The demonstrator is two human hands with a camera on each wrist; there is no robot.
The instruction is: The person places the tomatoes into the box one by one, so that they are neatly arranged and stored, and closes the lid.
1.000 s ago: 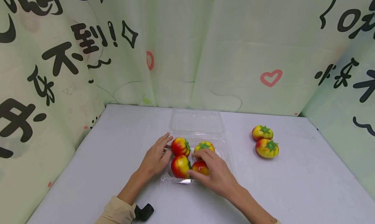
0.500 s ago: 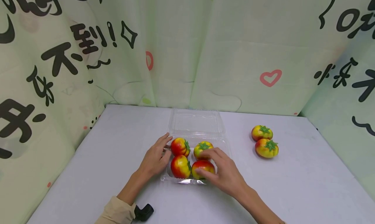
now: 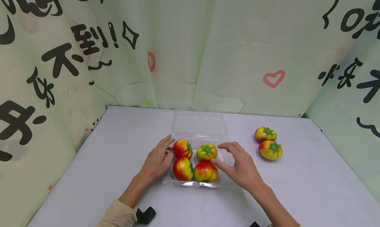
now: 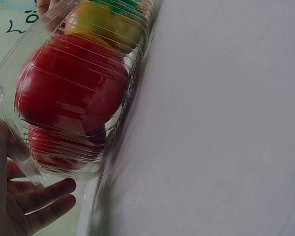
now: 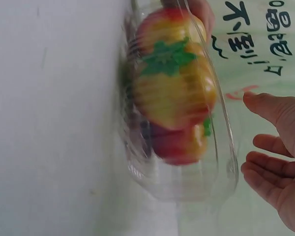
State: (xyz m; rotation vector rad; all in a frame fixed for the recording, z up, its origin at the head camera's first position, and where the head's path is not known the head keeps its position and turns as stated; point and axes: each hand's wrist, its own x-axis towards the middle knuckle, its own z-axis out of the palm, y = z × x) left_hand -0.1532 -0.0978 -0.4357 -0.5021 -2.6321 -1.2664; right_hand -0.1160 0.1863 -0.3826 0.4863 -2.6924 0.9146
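Observation:
A clear plastic clamshell box [image 3: 199, 184] stands with its lid [image 3: 199, 123] folded back, holding several red-and-yellow fruits with green leafy tops. Among them are a fruit [image 3: 183, 169] at front left, another fruit [image 3: 206, 172] at front right and a third fruit [image 3: 206, 152] at back right. My left hand [image 3: 158, 159] is at the box's left side, fingers extended along its edge; the left wrist view shows its spread fingers [image 4: 49, 196] beside the clear wall. Over the box's right side, my right hand [image 3: 238, 164] holds nothing, thumb and fingers apart. In the right wrist view its fingertips [image 5: 253, 167] stand apart from the rim.
Two more such fruits, a rear fruit [image 3: 265, 134] and a nearer fruit [image 3: 270, 150], lie together on the white table [image 3: 297, 187] at the right. A pale green printed curtain [image 3: 237, 55] encloses the table's back and sides.
My right hand has drawn back to the right, off the front-right fruit, which now shows fully in the box. My left hand has stayed at the box's left side.

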